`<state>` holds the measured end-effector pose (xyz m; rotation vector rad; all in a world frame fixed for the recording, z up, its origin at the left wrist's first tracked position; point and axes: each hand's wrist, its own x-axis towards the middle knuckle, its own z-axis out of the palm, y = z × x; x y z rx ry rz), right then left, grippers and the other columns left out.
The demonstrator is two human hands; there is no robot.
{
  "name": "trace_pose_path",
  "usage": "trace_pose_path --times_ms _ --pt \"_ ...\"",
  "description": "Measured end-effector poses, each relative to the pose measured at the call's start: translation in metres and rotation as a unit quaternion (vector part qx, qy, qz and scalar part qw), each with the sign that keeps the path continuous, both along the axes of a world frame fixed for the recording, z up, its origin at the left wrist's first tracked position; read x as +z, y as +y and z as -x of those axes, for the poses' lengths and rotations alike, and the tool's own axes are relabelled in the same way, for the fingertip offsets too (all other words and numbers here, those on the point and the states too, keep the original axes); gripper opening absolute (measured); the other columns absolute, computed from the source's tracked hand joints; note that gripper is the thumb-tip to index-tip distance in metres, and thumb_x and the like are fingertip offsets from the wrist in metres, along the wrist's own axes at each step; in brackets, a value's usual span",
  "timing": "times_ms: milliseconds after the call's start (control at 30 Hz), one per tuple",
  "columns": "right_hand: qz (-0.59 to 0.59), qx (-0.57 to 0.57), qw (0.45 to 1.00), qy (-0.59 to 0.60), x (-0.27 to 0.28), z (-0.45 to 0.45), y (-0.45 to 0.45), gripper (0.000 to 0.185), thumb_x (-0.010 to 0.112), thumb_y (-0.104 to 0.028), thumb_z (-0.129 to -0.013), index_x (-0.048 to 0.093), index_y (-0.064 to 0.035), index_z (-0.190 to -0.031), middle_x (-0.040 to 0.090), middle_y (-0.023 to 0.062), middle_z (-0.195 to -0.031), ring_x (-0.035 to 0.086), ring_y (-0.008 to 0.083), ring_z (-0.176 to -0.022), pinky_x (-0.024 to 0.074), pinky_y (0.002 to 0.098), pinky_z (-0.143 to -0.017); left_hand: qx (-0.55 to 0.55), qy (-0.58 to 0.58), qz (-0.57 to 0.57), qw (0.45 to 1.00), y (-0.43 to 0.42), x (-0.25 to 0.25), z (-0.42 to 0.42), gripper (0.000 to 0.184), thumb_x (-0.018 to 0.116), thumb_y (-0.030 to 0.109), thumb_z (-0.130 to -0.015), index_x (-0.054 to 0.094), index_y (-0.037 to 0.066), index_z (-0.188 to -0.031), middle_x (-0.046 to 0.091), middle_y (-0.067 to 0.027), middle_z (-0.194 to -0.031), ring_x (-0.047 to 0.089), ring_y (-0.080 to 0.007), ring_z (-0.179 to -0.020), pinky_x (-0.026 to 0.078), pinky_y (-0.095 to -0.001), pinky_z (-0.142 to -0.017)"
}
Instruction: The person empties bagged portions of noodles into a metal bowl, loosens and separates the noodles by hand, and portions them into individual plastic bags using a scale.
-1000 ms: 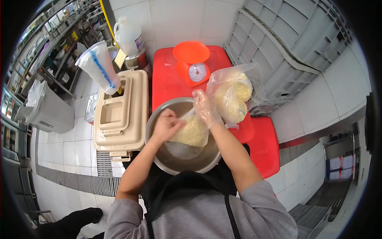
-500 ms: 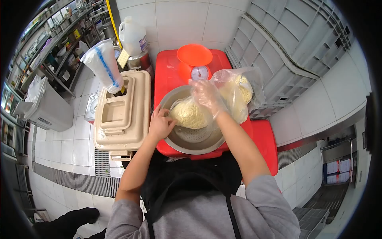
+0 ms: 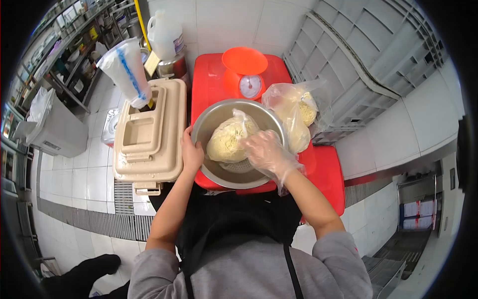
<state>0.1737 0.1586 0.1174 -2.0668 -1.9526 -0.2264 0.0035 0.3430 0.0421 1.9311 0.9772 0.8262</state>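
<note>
A: What stood farthest left of the work?
B: The beige container, with a white packet leaning at its lid. Then came the bare left hand, at the steel bowl's left rim.

A: Were those fingers gripping?
B: They were spread, thumb apart, against the rim. I couldn't tell whether they clasped it.

A: And the bag of pale yellow strands?
B: Inside the bowl, left of its middle, above a perforated surface at the bottom. It tilted, its long axis running from lower left up to the gathered white top at upper right.

A: Which hand was nearer?
B: The right hand, in a clear plastic glove. The bag lay just left of its fingers, which were bent at the bag's right flank, below the gathered top. Whether they pinched the plastic, I couldn't tell. The left hand was apart from the bag.

A: What else was around?
B: An orange scale on the red desk behind the bowl, then more bagged strands to the right, and grey crates beyond.
</note>
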Motion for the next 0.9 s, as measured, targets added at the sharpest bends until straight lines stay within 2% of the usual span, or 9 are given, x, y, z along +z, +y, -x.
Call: trace_pose_path --times_ms 100,167,300,367,467,600,767,800,900 --pt "0.219 -0.073 0.966 -0.112 0.011 -0.002 -0.011 0.028 0.054 -0.023 -0.078 0.063 -0.0118 -0.103 0.061 0.0099 -0.099 0.054 0.0258 -0.101 0.038 0.0442 -0.089 -0.038 0.078 -0.178 0.98 -0.025 0.042 0.002 0.051 0.062 0.008 -0.074 0.046 0.004 -0.122 0.032 -0.024 -0.134 0.036 -0.0438 -0.121 0.035 -0.0418 -0.098" --pt "0.16 -0.115 0.98 0.025 0.015 -0.003 -0.012 0.029 0.056 -0.025 -0.079 0.062 -0.0101 -0.104 0.061 0.0119 -0.1 0.055 0.0288 -0.099 0.0405 0.0437 -0.087 -0.037 0.133 -0.324 0.936 -0.031 0.049 -0.007 0.05 0.064 0.014 -0.073 0.05 0.007 -0.12 0.037 -0.0242 -0.13 0.04 -0.0412 -0.119 0.036 -0.0424 -0.097" --pt "-0.098 -0.192 0.94 0.265 0.013 0.002 0.021 0.033 0.059 -0.028 -0.079 0.059 -0.006 -0.104 0.061 0.016 -0.1 0.057 0.0342 -0.095 0.0444 0.043 -0.083 -0.141 0.095 -0.168 0.971 0.007 0.043 -0.048 0.034 0.061 0.014 -0.074 0.061 0.004 -0.106 0.055 -0.0222 -0.11 0.055 -0.0379 -0.099 0.044 -0.0431 -0.087" --pt "-0.118 -0.184 0.953 0.208 0.023 0.015 0.041 0.032 0.06 -0.028 -0.079 0.059 -0.0049 -0.101 0.061 0.0165 -0.098 0.057 0.0342 -0.094 0.0449 0.0428 -0.083 -0.221 0.181 -0.07 0.956 0.029 0.038 -0.065 0.026 0.059 0.014 -0.076 0.065 0.002 -0.098 0.061 -0.0204 -0.098 0.061 -0.0369 -0.086 0.047 -0.0435 -0.081" --pt "-0.089 -0.195 0.96 0.178 0.018 0.018 0.063 0.032 0.06 -0.028 -0.08 0.059 -0.0038 -0.102 0.061 0.0167 -0.096 0.058 0.0343 -0.094 0.046 0.0427 -0.082 -0.2 0.09 -0.164 0.962 0.036 0.02 -0.065 0.023 0.058 0.017 -0.078 0.067 0.0 -0.091 0.063 -0.0188 -0.091 0.062 -0.0378 -0.078 0.049 -0.0439 -0.077" --pt "-0.071 -0.188 0.965 0.169 -0.003 0.008 0.075 0.03 0.058 -0.026 -0.083 0.06 -0.0047 -0.104 0.061 0.0175 -0.093 0.06 0.0324 -0.09 0.0471 0.0393 -0.079 -0.196 0.035 -0.126 0.972 0.018 0.038 -0.056 0.028 0.06 0.021 -0.077 0.066 0.001 -0.096 0.063 -0.0191 -0.094 0.061 -0.0382 -0.081 0.048 -0.0447 -0.078" --pt "-0.033 -0.057 0.736 0.673 -0.022 -0.02 0.077 0.022 0.058 -0.022 -0.086 0.064 -0.005 -0.097 0.063 0.0062 -0.087 0.058 0.0159 -0.077 0.0447 0.029 -0.073 -0.207 0.044 -0.231 0.95 0.008 0.047 -0.056 0.031 0.061 0.022 -0.077 0.064 0.002 -0.1 0.063 -0.0189 -0.088 0.061 -0.0378 -0.079 0.049 -0.0444 -0.077" --pt "-0.053 -0.005 0.675 0.736 -0.033 -0.027 0.08 0.02 0.058 -0.021 -0.086 0.065 -0.005 -0.095 0.063 0.0036 -0.086 0.057 0.0124 -0.075 0.0439 0.0271 -0.072 -0.206 0.07 -0.229 0.949 0.009 0.05 -0.06 0.029 0.061 0.023 -0.077 0.065 0.002 -0.097 0.063 -0.0183 -0.085 0.062 -0.0375 -0.077 0.049 -0.0444 -0.075" --pt "-0.103 -0.022 0.637 0.763 -0.031 -0.024 0.077 0.023 0.062 -0.022 -0.085 0.062 -0.0031 -0.099 0.06 -0.001 -0.088 0.053 0.0072 -0.081 0.0421 0.0224 -0.075 -0.191 0.11 -0.215 0.951 0.009 0.058 -0.07 0.026 0.06 0.025 -0.077 0.066 0.003 -0.089 0.064 -0.0168 -0.075 0.062 -0.0362 -0.071 0.05 -0.0443 -0.071"
